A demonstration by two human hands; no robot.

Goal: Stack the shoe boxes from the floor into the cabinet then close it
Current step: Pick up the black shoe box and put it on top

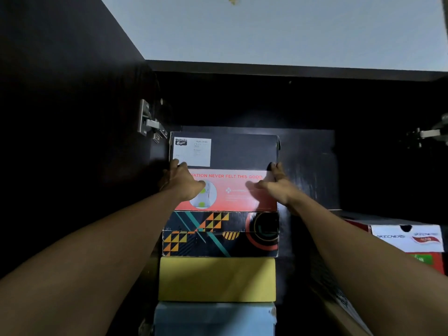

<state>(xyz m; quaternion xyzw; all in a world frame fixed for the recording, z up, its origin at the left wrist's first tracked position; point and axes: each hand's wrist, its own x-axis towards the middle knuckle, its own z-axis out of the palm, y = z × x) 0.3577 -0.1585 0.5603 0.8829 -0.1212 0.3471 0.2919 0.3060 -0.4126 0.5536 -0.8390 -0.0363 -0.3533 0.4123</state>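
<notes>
A dark shoe box (242, 151) with a white label tops a stack inside the dark cabinet (266, 71). Under it lie a red box (230, 197), a patterned black box (218, 235), a yellow box (217, 278) and a pale blue box (214, 318). My left hand (183, 183) presses the dark box's lower left corner, fingers against its front. My right hand (276, 183) touches its lower right corner, fingers spread. Both arms reach up and forward. Neither hand wraps around the box.
A second stack stands at the right, with a white and red Skechers box (407, 238) on top. Metal hinges sit on the left wall (149, 124) and at the right (426, 134). The pale ceiling (266, 27) shows above the cabinet.
</notes>
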